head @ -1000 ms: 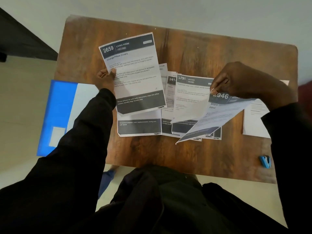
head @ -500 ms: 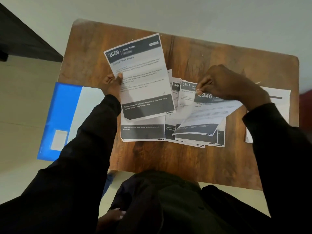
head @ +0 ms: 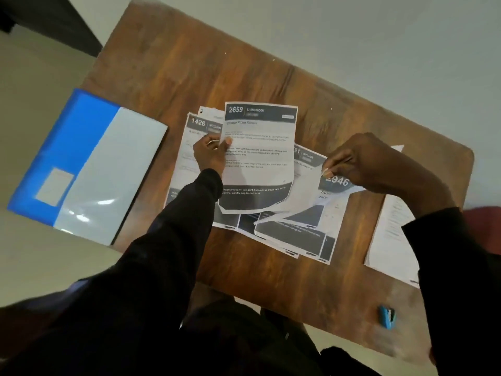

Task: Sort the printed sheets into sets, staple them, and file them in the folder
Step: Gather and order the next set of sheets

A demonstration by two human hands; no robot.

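Observation:
My left hand (head: 210, 153) pinches the left edge of the sheet numbered 2659 (head: 260, 158), headed LIVING ROOM, held over the spread of printed sheets (head: 295, 240) on the wooden table (head: 244, 63). My right hand (head: 360, 161) grips the top of the sheet numbered 2946 (head: 336, 191), which curls downward. Sheet 1426 (head: 195, 128), headed KITCHEN, lies flat at the left of the spread. A blue and grey folder (head: 89, 169) lies shut at the table's left edge. The small blue stapler (head: 387, 317) rests near the front right corner.
Another white sheet (head: 390, 240) lies at the right side of the table, partly under my right sleeve. The folder overhangs the table's left edge. Pale floor surrounds the table, and a dark piece of furniture (head: 48, 20) stands at the top left.
My left hand has lowered sheet 2659 toward the spread, uncovering sheet 1426. The view has tilted and shifted, bringing the stapler back into sight. My right hand still grips sheet 2946.

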